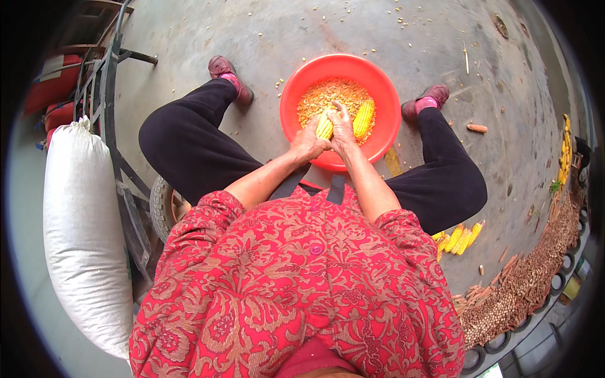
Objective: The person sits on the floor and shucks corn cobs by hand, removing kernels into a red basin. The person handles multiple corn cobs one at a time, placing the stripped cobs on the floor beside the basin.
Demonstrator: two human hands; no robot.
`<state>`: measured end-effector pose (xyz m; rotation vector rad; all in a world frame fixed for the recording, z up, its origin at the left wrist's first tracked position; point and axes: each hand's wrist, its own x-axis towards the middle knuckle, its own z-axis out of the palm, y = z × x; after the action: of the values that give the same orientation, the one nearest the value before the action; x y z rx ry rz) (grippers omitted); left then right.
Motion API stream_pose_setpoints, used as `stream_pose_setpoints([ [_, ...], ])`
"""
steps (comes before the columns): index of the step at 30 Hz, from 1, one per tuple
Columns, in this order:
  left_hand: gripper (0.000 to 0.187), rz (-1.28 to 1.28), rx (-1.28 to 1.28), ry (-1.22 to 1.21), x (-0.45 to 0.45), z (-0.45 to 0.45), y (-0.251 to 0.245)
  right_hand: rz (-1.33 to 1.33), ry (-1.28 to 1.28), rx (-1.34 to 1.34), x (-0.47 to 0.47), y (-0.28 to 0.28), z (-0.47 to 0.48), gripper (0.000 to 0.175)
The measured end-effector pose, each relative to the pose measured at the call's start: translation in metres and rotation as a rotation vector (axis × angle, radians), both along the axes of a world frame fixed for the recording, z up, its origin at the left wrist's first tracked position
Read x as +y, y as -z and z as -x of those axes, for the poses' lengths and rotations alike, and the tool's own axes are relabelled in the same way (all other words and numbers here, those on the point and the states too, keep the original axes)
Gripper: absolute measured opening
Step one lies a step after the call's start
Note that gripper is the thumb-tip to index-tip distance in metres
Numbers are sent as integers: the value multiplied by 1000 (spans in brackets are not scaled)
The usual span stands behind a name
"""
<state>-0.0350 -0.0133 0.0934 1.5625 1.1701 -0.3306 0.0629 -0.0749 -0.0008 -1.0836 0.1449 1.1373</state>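
Note:
Between my spread legs a red plastic basin stands on the floor, its bottom covered by loose yellow corn kernels. Over the basin I grip an ear of corn from both sides. My left hand wraps its left side and near end. On the right side, my right hand has its palm and thumb against the ear, with some fingers raised. Another yellow ear lies on the kernels, just right of my right hand. The undersides of both hands are hidden.
Several ears of corn lie on the floor behind my right leg. A single bare cob is beyond them, and a long heap of cobs lines the right wall. At left, a full white sack leans against a metal frame near a tyre.

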Motion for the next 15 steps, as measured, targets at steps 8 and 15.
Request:
stream_pose_setpoints([
  [8,81,349,-161,-190,12,-3,-12,-149,58,212,-8,-22,-15,50],
  [15,80,328,-202,-223,2,-5,-17,-74,-46,125,-5,-20,-10,29],
])
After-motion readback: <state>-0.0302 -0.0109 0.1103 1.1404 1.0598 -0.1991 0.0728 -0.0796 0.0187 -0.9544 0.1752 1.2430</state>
